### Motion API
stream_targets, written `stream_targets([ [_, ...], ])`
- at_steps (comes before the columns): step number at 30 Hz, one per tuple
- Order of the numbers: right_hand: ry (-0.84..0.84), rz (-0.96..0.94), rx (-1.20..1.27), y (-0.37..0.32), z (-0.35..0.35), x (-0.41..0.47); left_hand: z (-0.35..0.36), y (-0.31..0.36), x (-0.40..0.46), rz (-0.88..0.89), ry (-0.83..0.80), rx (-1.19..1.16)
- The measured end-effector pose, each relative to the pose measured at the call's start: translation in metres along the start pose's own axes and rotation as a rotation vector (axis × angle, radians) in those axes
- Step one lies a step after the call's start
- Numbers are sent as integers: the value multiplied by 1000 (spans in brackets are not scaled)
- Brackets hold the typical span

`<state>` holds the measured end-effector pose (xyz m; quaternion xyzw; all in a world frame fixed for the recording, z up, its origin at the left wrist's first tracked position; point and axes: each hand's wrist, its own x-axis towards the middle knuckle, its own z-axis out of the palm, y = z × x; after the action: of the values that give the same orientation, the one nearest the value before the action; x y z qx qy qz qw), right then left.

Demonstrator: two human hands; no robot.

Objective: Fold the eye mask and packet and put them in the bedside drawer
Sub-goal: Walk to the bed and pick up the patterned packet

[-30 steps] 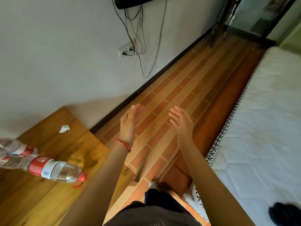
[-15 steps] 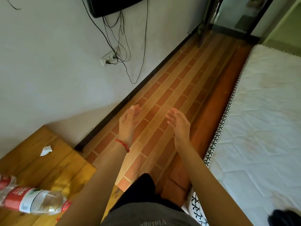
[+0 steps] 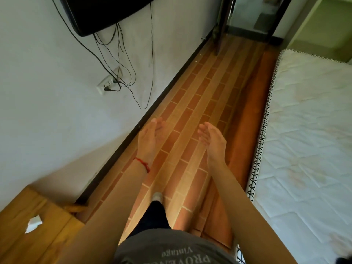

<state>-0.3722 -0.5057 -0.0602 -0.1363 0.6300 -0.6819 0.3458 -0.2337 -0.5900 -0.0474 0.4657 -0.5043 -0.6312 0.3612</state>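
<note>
Both hands, left (image 3: 150, 138) & right (image 3: 213, 140), are wide and hold nothing, mid-frame above the floor (image 3: 200, 96). Eye mask, packet, drawer: not visible. Risk: walking on w/o them, prob. leaving them behind.

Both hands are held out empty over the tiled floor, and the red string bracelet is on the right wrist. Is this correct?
Not quite. The head view shows the red string bracelet on the left wrist, not the right. The rest holds: the left hand and the right hand are both held out empty over the tiled floor.
</note>
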Motion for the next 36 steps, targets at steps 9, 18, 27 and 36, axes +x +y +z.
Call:
stream_targets([
  [9, 107, 48, 48, -4, 70, 71, -14, 19, 110, -26, -100, 76],
  [18, 159, 61, 61, -7, 116, 138, -12, 29, 199, -31, -184, 89],
  [27, 255, 56, 106, -18, 100, 204, 49, 27, 267, -90, -311, 96],
  [36, 273, 64, 98, -47, 58, 306, 149, 34, 331, -144, -351, 73],
])
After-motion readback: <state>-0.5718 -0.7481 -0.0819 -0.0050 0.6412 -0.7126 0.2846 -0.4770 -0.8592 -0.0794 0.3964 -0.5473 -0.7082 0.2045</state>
